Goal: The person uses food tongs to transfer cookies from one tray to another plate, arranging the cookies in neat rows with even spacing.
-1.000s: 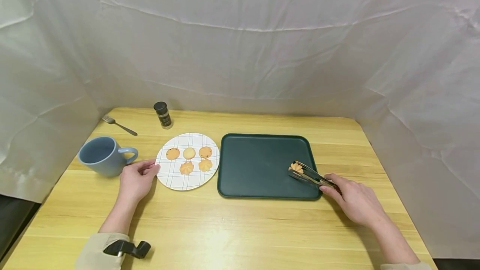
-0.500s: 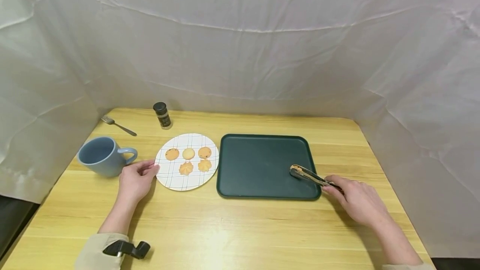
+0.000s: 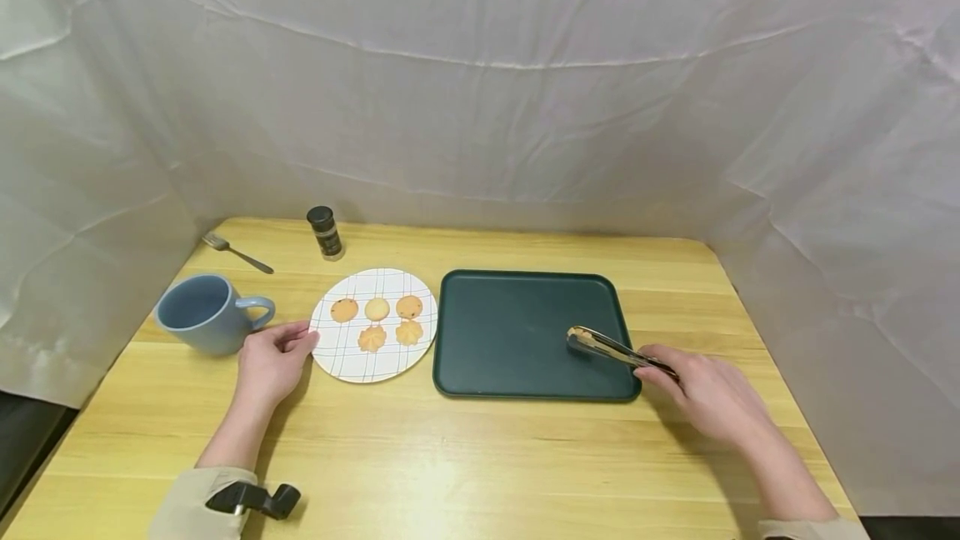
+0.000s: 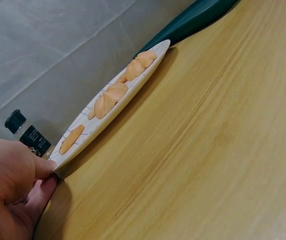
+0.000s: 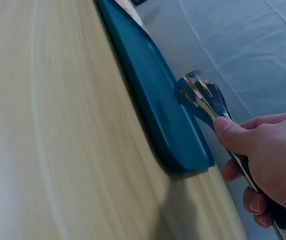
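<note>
The round white plate [image 3: 341, 350] with its thin grid pattern is carrying five cookies [image 3: 377, 308] (three flat rounds behind, two ridged flower shapes in front), while the dark green rounded-rectangle tray [image 3: 510, 332] beside it is lying under the tips of the metal tongs [image 3: 607, 347]. The right hand [image 3: 708, 398] is gripping the tongs, nearly closed on a small cookie [image 5: 195, 86], their long axis pointing left and away over the tray's right part. The left hand [image 3: 272, 359] is resting with relaxed fingers touching the plate's left rim on the smooth wooden table [image 3: 480, 457].
</note>
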Demonstrator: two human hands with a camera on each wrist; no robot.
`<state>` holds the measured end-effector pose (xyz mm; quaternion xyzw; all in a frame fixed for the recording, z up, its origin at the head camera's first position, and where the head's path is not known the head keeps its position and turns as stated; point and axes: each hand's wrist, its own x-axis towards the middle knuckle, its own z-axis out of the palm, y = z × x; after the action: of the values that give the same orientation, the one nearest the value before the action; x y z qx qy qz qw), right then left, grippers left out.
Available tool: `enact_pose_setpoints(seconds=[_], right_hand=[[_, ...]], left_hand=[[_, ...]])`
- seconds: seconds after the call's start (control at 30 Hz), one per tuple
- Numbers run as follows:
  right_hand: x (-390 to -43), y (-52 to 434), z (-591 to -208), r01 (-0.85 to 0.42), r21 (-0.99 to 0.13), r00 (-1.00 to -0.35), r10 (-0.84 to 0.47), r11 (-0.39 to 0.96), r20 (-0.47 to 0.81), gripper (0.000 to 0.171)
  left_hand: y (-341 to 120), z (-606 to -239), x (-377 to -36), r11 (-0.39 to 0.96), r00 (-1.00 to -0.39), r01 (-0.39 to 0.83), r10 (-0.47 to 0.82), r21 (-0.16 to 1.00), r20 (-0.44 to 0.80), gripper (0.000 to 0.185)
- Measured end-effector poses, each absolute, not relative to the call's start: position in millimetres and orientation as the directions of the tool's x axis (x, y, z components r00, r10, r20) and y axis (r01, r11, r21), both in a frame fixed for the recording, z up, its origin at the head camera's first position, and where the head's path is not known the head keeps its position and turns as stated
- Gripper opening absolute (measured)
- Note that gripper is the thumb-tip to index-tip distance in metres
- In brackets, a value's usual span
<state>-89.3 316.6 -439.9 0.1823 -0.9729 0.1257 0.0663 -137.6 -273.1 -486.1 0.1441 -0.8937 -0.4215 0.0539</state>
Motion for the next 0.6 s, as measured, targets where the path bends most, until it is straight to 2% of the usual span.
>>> enact_pose_setpoints(seconds=[0.33, 0.6], right_hand=[[-102, 295, -428, -0.39, -0.216, -0.917, -0.357, 0.895, 0.179, 0.038], [-113, 275, -422, -0.421, -0.219, -0.903, -0.384, 0.88, 0.191, 0.041]], left_hand=[[-273, -486, -137, 0.598, -0.954, -0.197, -0.301, 0.777, -0.011, 0.038], [-274, -487, -137, 0.604, -0.953, -0.198, -0.302, 0.772, -0.008, 0.039]])
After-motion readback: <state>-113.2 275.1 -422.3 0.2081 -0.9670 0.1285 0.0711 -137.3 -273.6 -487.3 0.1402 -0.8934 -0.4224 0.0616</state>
